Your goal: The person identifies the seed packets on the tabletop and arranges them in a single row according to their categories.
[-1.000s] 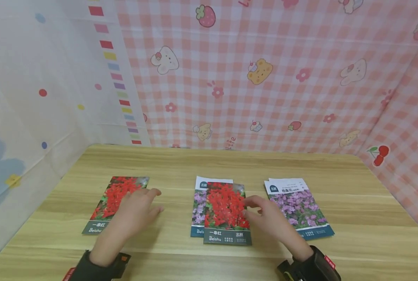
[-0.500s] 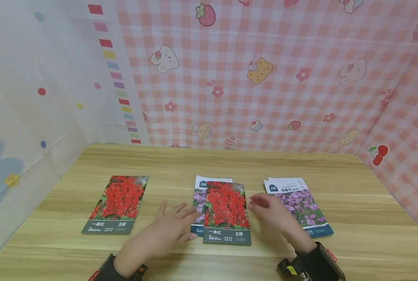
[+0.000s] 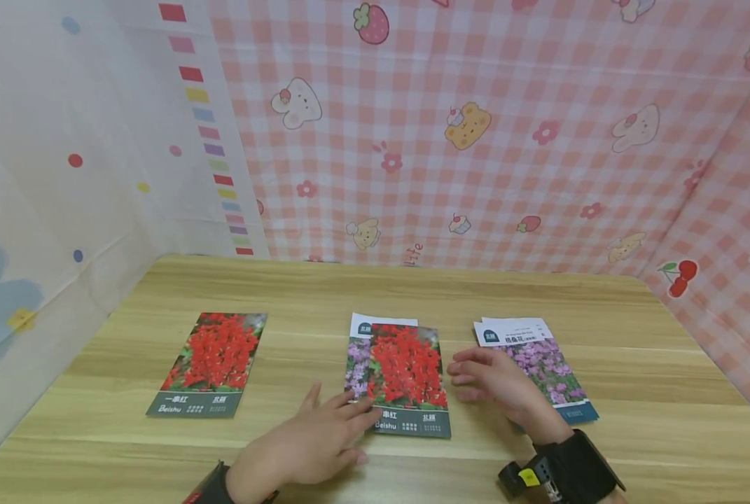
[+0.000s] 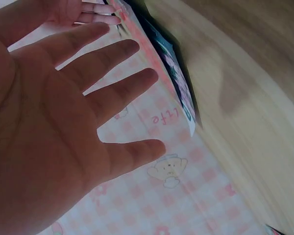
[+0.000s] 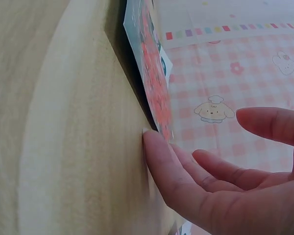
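Since a second ago, the left hand (image 3: 314, 448) has been carried from the red-flower packet at the left (image 3: 211, 364) across to the middle of the table (image 3: 324, 294), and the right hand (image 3: 494, 381) has been drawn slightly back from the middle pile. The left packet is now left lying alone, well apart from both hands, at about nine o'clock from the pile.

The middle red-flower packet (image 3: 408, 381) is laid on top of a purple-flower packet (image 3: 357, 364), whose white top edge and left strip are seen past it at twelve and nine o'clock. The left hand is spread flat, fingers straight and released, its fingertips (image 3: 365, 413) touching or just over the lower left corner of the top packet; nothing is grasped by it. In the left wrist view the open palm (image 4: 54, 132) is shown with the fingers apart and the packet's edge beyond them.

The right hand is held relaxed and open at three o'clock of the pile, between it and the purple-flower packet on the right (image 3: 538, 367), part of which is covered by the wrist. In the right wrist view one fingertip (image 5: 154, 147) is pressed to the table right at the lifted edge of the top packet (image 5: 152, 73); it seems to be placed there so that the edge can be caught or steadied from both sides. No packet is clasped.
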Motion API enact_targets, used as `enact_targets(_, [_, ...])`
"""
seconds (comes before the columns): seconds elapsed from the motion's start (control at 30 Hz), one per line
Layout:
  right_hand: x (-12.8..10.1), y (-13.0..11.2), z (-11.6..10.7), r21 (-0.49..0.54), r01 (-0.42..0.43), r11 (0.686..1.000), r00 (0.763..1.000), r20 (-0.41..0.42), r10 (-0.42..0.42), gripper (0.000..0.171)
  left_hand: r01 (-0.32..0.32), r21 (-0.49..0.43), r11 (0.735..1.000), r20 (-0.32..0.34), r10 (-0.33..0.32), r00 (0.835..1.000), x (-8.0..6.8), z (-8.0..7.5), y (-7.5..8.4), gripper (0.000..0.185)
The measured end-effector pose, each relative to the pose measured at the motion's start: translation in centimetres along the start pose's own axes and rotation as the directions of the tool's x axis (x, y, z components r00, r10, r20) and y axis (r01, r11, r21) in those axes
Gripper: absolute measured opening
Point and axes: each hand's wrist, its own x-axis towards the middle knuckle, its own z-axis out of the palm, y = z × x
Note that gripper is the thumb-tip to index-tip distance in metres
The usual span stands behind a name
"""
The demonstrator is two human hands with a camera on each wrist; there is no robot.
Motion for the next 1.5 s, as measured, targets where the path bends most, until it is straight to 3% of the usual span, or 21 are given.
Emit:
enact_targets(0.23, [0.2, 0.2, 0.0, 0.053, -0.023, 0.998, 0.998, 0.058, 0.020, 0.037, 0.018, 0.000, 1.000, 0.062, -0.018, 0.998, 0.2, 0.5, 0.0, 0.057])
enact_targets(0.83, [0.5, 0.9, 0.5, 0.060, -0.046, 0.997, 0.989, 0.143, 0.037, 0.043, 0.034, -0.018, 0.999, 0.091, -0.032, 0.995, 0.4, 0.8, 0.0, 0.056])
enact_targets(1.03, [0.5, 1.0, 0.6, 0.065, -0.052, 0.997, 0.987, 0.158, 0.041, 0.036, 0.044, -0.019, 0.999, 0.100, -0.042, 0.994, 0.5, 0.8, 0.1, 0.055])
enact_targets(1.37, [0.5, 1.1, 0.8, 0.101, -0.038, 0.994, 0.981, 0.195, 0.018, 0.031, 0.032, -0.022, 0.999, 0.089, -0.030, 0.996, 0.4, 0.7, 0.1, 0.056])
enact_targets(1.5, [0.4, 1.0, 0.9, 0.093, -0.024, 0.995, 0.983, 0.186, 0.007, 0.029, 0.016, -0.003, 1.000, 0.047, -0.016, 0.999, 0.2, 0.6, 0.2, 0.056])
